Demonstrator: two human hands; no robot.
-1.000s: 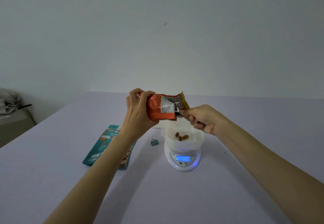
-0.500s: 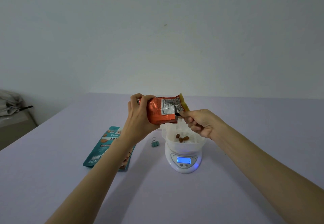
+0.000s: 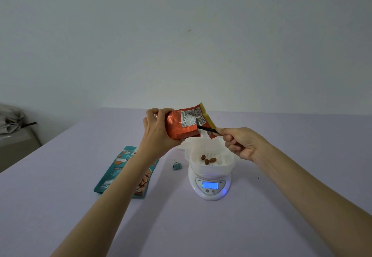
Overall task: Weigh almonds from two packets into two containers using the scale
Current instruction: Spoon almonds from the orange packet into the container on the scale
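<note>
Overhead, an orange packet (image 3: 181,124) is being held in the air above the far rim of the white container (image 3: 225,166). Its closed end is being gripped by the left hand (image 3: 157,134), fingers curled round it. Its long axis is being kept nearly level, with the yellow-edged end pointing toward three o'clock. A thin black strip (image 3: 207,129) is being pinched by the right hand (image 3: 241,142), and its far tip is being pressed against the packet's printed label. What the strip is cannot be told. Three almonds (image 3: 208,159) are being weighed in the container, which is being carried by the scale (image 3: 209,194); its blue display is being lit. At nine o'clock from the scale a teal binder clip (image 3: 177,165) is being left standing. Beyond it a teal packet (image 3: 112,176) is being left flat on the table (image 3: 201,232), partly covered by the left forearm, its long axis running from seven to one o'clock.
</note>
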